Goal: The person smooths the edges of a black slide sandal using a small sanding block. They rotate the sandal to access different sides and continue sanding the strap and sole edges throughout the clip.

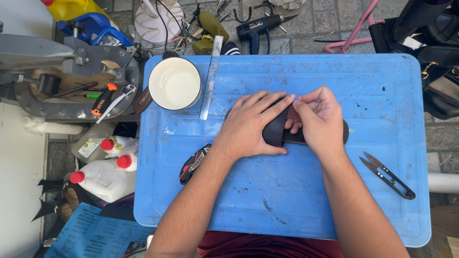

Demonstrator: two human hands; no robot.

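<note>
piece: black flat strip (pixel 276 134), leather-like, lies near the middle of the blue counter (pixel 287 200), mostly hidden under both hands
left hand: (pixel 248 126) palm down, flat on the strip's left end; fingers (pixel 267 102) stretched out and pointing right, pressing, not curled around anything
right hand: (pixel 321 119) covers the strip's right part; fingers bent, thumb and forefinger pinched together near the left hand's fingertips; what sits in the pinch cannot be made out
strip vs fingers: rounded left end shows under the left palm edge, dark right end (pixel 345 132) pokes out beyond the right hand; the middle runs beneath both sets of fingers
cup: white enamel mug (pixel 174 82) at the counter's upper left, well apart from the hands
ruler: steel ruler (pixel 211 79) just right of the mug, lying lengthwise away from the person
snips: black thread snips (pixel 387 176) on the counter right of the right forearm, untouched
knife: black-red utility knife (pixel 193 164) at the left forearm, partly covered by it
off-counter: white bottles with red caps (pixel 107 167) on the floor to the left
</note>
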